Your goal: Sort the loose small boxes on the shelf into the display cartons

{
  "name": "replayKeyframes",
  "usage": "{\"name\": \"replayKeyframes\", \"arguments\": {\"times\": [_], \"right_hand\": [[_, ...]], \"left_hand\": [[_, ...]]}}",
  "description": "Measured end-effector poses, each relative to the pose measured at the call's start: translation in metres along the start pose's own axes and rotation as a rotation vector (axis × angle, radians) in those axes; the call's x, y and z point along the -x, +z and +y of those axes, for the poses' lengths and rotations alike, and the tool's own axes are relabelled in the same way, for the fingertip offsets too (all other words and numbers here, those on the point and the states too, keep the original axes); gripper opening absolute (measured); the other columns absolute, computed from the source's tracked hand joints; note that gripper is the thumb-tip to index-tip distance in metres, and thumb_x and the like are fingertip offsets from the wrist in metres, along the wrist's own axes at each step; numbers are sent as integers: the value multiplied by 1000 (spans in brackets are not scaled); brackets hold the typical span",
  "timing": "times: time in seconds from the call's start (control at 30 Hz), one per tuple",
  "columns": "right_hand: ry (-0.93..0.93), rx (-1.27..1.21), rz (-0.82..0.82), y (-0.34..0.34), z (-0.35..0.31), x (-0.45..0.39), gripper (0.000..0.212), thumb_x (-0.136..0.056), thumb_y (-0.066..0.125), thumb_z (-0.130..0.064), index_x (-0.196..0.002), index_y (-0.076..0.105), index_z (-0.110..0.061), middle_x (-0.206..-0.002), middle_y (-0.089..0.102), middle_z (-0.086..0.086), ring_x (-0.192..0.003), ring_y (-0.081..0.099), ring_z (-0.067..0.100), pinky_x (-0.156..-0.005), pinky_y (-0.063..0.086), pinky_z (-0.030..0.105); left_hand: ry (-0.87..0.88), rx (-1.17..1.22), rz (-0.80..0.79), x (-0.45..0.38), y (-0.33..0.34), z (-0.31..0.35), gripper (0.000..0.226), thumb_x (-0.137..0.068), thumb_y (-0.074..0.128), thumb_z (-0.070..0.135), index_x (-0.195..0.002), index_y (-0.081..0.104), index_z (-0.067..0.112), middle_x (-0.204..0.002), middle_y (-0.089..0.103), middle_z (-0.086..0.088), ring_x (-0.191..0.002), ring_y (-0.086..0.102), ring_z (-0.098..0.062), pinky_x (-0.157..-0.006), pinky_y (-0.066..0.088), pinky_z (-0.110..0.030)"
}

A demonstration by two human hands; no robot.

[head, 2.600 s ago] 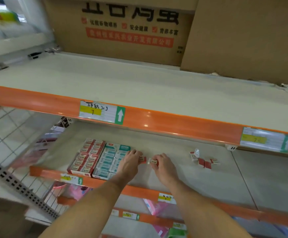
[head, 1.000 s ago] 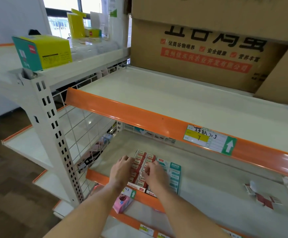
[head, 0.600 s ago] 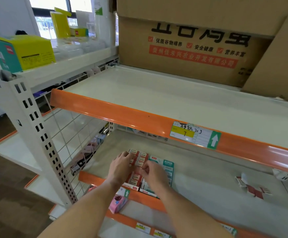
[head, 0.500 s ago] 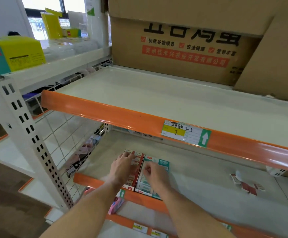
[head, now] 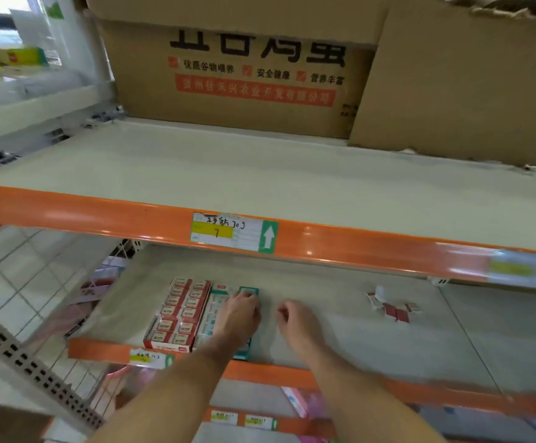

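Left hand (head: 239, 314) rests flat on teal display carton (head: 249, 292); right hand (head: 295, 318) loosely curled, holding nothing. Loose small boxes (head: 394, 310) well right. Price tag (head: 233, 231) reads "7"; cardboard box (head: 253, 68) print blurred.

On the lower shelf (head: 340, 340), two display cartons (head: 177, 314) sit side by side at the front edge, toward seven o'clock. The left hand (head: 239, 313) rests on the right-hand carton; the right hand (head: 295, 319) hovers just beside it. Loose small boxes (head: 394, 308) lie well apart toward three o'clock. Behind, on the upper shelf (head: 260, 177), stand cardboard cases (head: 244, 75).
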State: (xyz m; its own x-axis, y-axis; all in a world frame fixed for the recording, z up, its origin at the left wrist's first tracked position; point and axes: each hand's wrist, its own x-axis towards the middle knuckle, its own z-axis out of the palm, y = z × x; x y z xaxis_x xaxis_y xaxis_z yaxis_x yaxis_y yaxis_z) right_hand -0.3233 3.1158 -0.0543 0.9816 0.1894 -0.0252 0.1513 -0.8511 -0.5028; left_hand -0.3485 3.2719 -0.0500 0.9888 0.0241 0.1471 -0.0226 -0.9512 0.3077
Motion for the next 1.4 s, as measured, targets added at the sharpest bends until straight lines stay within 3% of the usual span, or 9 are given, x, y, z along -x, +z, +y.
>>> {"name": "replayKeyframes", "arguments": {"times": [0.33, 0.63, 1.03, 1.23, 1.3, 1.4], "right_hand": [[99, 26, 105, -48, 93, 16, 15, -93, 55, -24, -100, 67, -18, -107, 59, 4, -101, 60, 24, -80, 48, 35], [210, 61, 146, -86, 173, 23, 30, -93, 57, -23, -122, 62, -20, -130, 51, 2, -122, 49, 23, -98, 42, 33], [223, 11, 93, -127, 272, 21, 50, -95, 51, -17, -145, 43, -17, -152, 37, 1, -134, 38, 25, -108, 37, 36], [178, 67, 34, -140, 303, 4, 56, -98, 43, -11, -152, 32, -20, -162, 20, -3, -141, 29, 25, -114, 31, 36], [161, 94, -14, -142, 304, -2, 59, -100, 42, -10, -155, 26, -24, -165, 11, -6, -143, 26, 27, -113, 31, 38], [138, 114, -56, -139, 301, -7, 57, -101, 43, -11, -154, 28, -25, -165, 9, -6, -143, 25, 30, -112, 32, 39]], "left_hand": [[118, 21, -105, -18, 36, 94, 31, -90, 46, 20, -113, 66, 23, -114, 61, 1, -111, 55, -22, -87, 45, -33], [210, 93, -207, -36, 75, 174, 37, -86, 50, 15, -121, 63, 20, -121, 57, -4, -114, 52, -26, -94, 43, -33], [359, 55, -298, -54, 129, 283, 55, -86, 49, 13, -141, 42, 22, -149, 33, 0, -126, 45, -29, -96, 49, -43], [376, -34, -304, -58, 151, 320, 65, -93, 50, 13, -152, 25, 20, -157, 25, -2, -143, 23, -32, -111, 36, -43], [369, 8, -290, -58, 153, 321, 63, -92, 50, 12, -151, 30, 21, -155, 30, 0, -140, 28, -29, -109, 38, -41], [351, 116, -259, -57, 153, 314, 50, -89, 54, 11, -137, 47, 21, -139, 44, 1, -124, 46, -22, -95, 49, -36]]}}
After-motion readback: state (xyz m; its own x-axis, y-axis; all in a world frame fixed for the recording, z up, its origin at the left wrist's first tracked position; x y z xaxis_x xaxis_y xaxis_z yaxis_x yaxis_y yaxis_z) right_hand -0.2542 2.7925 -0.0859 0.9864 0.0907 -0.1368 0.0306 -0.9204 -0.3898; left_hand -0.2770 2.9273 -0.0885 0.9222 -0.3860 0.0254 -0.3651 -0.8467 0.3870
